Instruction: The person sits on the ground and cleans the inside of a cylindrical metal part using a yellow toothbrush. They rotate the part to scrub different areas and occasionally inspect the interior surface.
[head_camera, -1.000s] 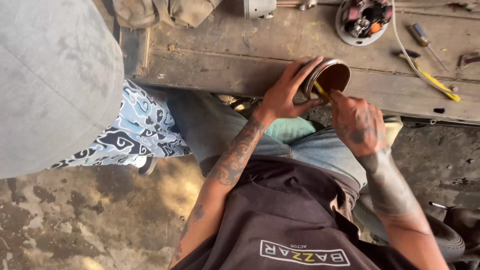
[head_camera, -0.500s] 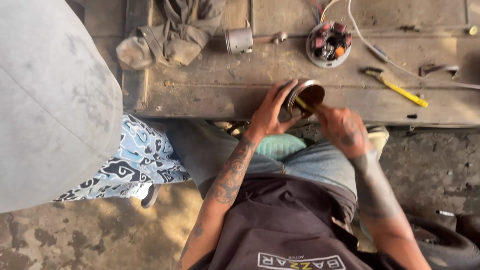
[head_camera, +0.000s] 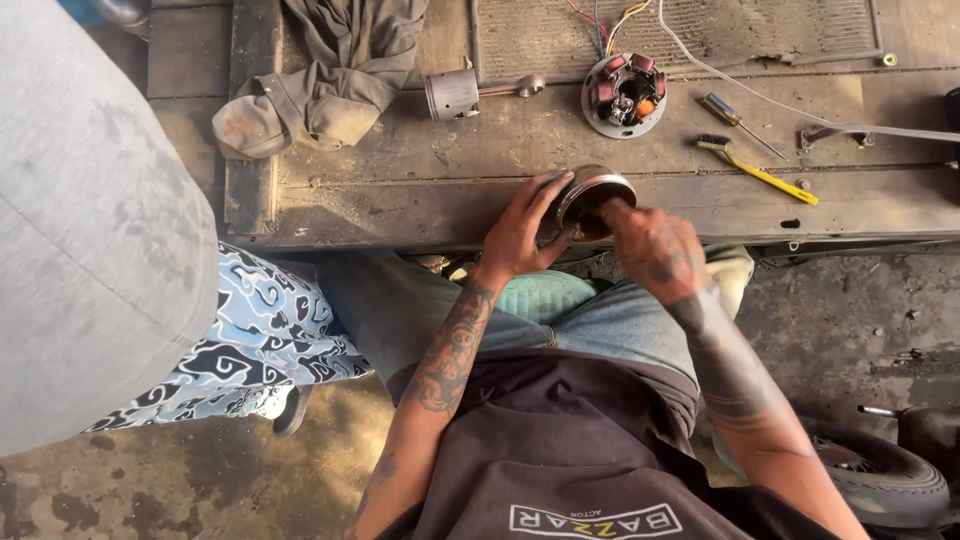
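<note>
The right hand (head_camera: 648, 250) covers the mouth of the metal cup-shaped drum (head_camera: 590, 198), so its contents are hidden and whether that hand grips any tool cannot be told. The left hand (head_camera: 522, 232) wraps closed around the drum's outer wall, holding it at the near edge of the wooden bench (head_camera: 420, 185). Bare board lies left of the drum. Behind it sit 1 piston (head_camera: 452, 95), 1 stator plate (head_camera: 624, 95), 1 yellow brush (head_camera: 758, 170) and a crumpled cloth (head_camera: 320, 75). A tyre (head_camera: 880, 480) is cut off at lower right.
</note>
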